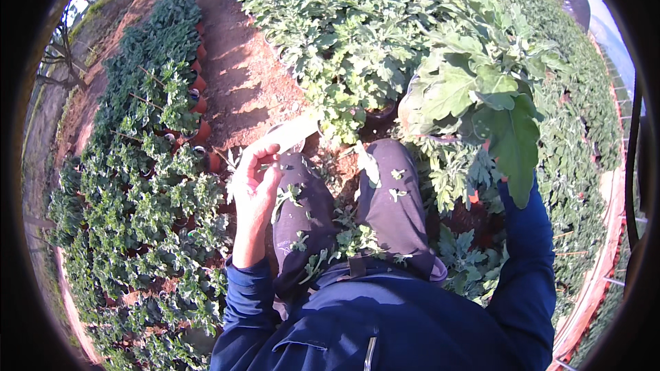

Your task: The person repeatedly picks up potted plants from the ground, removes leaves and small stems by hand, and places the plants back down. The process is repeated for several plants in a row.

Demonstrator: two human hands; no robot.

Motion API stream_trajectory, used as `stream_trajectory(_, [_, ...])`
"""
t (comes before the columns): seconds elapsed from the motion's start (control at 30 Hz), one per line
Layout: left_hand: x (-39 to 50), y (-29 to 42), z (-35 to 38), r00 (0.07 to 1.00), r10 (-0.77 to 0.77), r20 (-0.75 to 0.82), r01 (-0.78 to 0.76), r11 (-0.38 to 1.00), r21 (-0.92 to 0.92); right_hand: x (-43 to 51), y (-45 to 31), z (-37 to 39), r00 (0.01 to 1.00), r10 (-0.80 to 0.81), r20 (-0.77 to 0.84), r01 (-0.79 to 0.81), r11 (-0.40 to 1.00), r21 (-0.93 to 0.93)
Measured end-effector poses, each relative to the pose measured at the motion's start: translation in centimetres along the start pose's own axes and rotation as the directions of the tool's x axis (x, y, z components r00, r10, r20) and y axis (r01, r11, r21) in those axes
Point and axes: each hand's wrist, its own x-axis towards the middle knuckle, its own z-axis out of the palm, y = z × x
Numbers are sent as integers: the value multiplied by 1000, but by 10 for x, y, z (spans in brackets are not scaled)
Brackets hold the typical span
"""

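My left hand (255, 180) is raised above my left knee, its fingers curled towards the thumb. A bright, washed-out pale strip (296, 131) runs from beside its fingertips; whether the fingers grip it is unclear. On the right, a leafy potted plant (495, 87) stands out large and close, its big lobed leaves drooping over the pot rim. My right forearm (528, 221) reaches up to this plant. Leaves cover nearly all of my right hand (488, 147), so its grip is hidden. Plucked leaves and sprigs (361, 239) are strewn across my lap and dark trousers (304, 206).
Dense rows of potted leafy plants (330, 20) fill the ground ahead and right. More plants (154, 206) in orange pots (201, 131) line the left side. A reddish dirt path (237, 72) passes between them. Close in front of my knees stand other plants (345, 113).
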Motion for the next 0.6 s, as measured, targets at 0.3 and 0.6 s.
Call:
stream_trajectory(0.3, [43,-59,-8,981,-26,191,-99,781,617,-112,-50,-135,874,-277,-399,99,906,-413])
stream_trajectory(0.6, [83,-99,-23,920,-239,310,-48,717,695,-262,10,-243,687,-146,-712,-347,795,-498])
